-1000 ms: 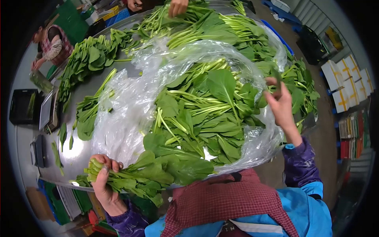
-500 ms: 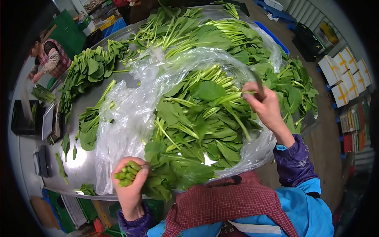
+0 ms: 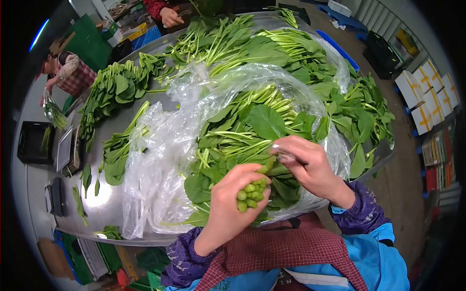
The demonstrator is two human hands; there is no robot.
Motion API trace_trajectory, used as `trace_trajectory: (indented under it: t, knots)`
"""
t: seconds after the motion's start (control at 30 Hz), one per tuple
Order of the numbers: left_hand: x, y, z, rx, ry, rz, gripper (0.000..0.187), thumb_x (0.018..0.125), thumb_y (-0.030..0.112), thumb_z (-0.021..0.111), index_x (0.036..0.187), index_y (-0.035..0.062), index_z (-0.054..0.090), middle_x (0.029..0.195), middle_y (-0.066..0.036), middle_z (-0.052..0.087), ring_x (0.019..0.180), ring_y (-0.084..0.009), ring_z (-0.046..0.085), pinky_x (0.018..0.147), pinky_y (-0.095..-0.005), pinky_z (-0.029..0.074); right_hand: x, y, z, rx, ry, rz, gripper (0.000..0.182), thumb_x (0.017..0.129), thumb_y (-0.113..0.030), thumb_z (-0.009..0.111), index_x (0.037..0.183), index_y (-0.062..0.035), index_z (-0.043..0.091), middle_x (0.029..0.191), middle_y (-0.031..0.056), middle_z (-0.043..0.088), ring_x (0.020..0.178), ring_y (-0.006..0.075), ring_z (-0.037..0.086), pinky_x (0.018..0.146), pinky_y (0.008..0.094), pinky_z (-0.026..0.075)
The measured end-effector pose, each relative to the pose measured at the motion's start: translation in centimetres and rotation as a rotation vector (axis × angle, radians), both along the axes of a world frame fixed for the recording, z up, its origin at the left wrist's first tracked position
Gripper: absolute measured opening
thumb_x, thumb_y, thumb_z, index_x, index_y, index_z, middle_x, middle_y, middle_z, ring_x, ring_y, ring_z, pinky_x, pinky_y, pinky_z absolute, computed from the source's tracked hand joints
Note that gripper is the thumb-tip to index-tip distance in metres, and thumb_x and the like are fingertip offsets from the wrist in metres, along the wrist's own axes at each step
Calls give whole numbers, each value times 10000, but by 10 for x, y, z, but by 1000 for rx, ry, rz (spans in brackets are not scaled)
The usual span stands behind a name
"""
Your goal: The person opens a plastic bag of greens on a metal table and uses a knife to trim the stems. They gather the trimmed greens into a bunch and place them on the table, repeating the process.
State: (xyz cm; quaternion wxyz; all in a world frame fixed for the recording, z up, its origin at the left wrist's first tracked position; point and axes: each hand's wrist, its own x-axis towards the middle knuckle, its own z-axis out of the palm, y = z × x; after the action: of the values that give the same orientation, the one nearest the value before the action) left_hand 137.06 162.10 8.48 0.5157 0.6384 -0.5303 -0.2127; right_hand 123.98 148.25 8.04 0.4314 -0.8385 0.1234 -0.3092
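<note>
My left hand (image 3: 233, 196) is wrapped round a bunch of leafy green stalks (image 3: 252, 194), their pale cut ends facing up. Fingers of my right hand (image 3: 310, 167) are closed at a single green stalk (image 3: 268, 166) beside the bunch, close to my left fingertips. Something shiny shows at the right fingertips, too small to make out. Beneath both hands, a heap of leafy greens (image 3: 266, 121) lies in an opened clear plastic bag (image 3: 155, 169) on the metal table (image 3: 104, 194).
More greens (image 3: 114, 87) lie along the table's far left, with others (image 3: 361, 116) at the right. A scale (image 3: 65, 150) and a black crate (image 3: 35, 140) stand at left. One co-worker (image 3: 73, 72) holds a bagged bunch; another co-worker's hand (image 3: 171, 17) is at the far side. White boxes (image 3: 427, 97) are stacked right.
My left hand has moved right and up with the bunch. My right hand has come down and left from the heap to meet it, bringing a stalk. A co-worker's hand has appeared at the top.
</note>
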Motion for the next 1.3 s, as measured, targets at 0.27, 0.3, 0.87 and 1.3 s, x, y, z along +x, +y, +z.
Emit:
trace_trajectory:
  t: [0.27,0.3,0.87,1.3]
  knots:
    - [3,2,-2,-15,13,29,185,645,14,693,821,33,641,918,-116,588,828,-223,576,787,-304,445,1,-10,-29,-295,280,-206,233,769,-13,568,1000,-47,579,888,101,609,730,313,606,608,353,494]
    - [5,4,-1,-7,15,34,186,644,13,696,821,35,643,939,-110,569,847,-219,565,795,-303,438,-1,-13,-28,-191,271,-138,273,788,-24,580,1062,-24,567,899,117,625,784,288,630,668,339,504]
    - [77,107,-1,-45,579,191,161,683,-2,636,839,11,598,921,-136,586,868,-236,584,803,-354,466,-20,-53,35,-700,375,-460,257,690,-43,655,941,-75,613,861,99,587,724,267,609,618,339,505]
    - [71,123,-9,-57,639,399,487,697,1,676,1148,-21,494,812,-50,569,721,-155,566,692,-286,472,16,48,-143,-327,682,88,152,736,-138,635,781,-8,572,798,154,603,669,311,618,574,401,508]
